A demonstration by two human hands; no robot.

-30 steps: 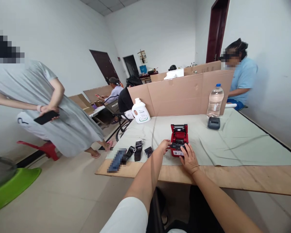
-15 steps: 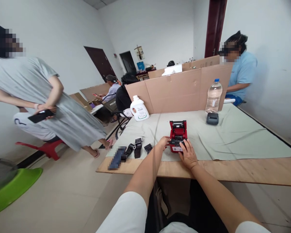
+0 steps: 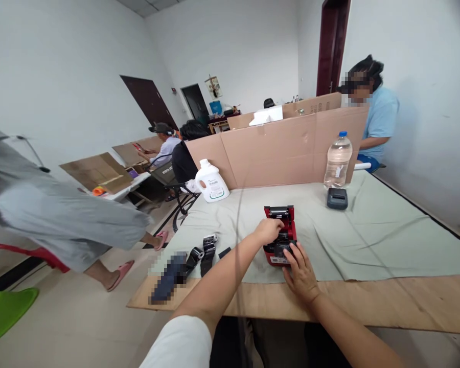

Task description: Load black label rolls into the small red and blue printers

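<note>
Red printer [image 3: 280,235] near the table's [image 3: 406,296] front edge, on the cloth [image 3: 368,230], lid up. Left hand [image 3: 269,230] curled over its top, touching it; grip unclear. Right hand [image 3: 301,268] spread against its front, fingers loosely open. Black parts [image 3: 205,250] lying left, toward the front-left corner.
</note>
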